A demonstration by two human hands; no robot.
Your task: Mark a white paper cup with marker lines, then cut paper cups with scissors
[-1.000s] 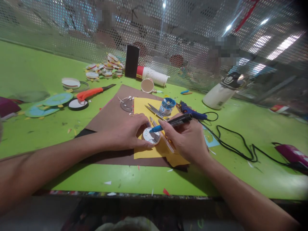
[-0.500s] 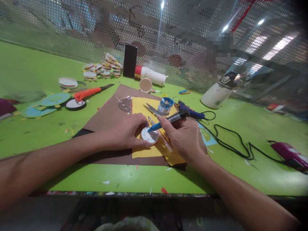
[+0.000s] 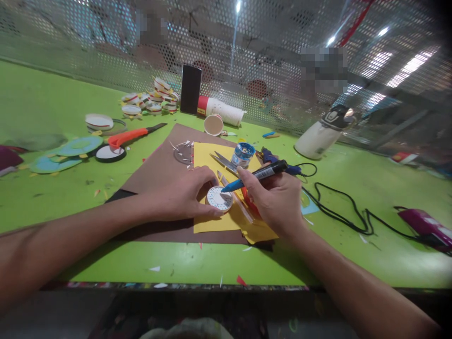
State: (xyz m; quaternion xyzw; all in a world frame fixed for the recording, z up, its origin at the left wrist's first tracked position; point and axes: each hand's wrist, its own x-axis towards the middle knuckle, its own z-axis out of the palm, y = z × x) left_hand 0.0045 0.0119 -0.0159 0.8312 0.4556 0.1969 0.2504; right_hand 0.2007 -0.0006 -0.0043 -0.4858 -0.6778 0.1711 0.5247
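Between the thumb and fingers of my left hand sits a small round white disc with blue marks around its top, resting on yellow paper. My right hand grips a blue marker pen, its tip over the disc's upper right part; I cannot tell whether it touches. Beneath and beside that hand lie a pencil and a clear stick-like piece. Scissors with a partly hidden red handle lie just beyond. A small blue-labelled tub stands behind them.
Brown sheets lie under the yellow paper. Left are an orange-handled cutter, light-blue paper rings and a pile of small rings. A phone, paper cups, a glue gun, its cord and a white jug stand or lie beyond.
My right hand and the marker have shifted slightly right, showing more of the scissors' red handle. The left hand and the disc have stayed in place.
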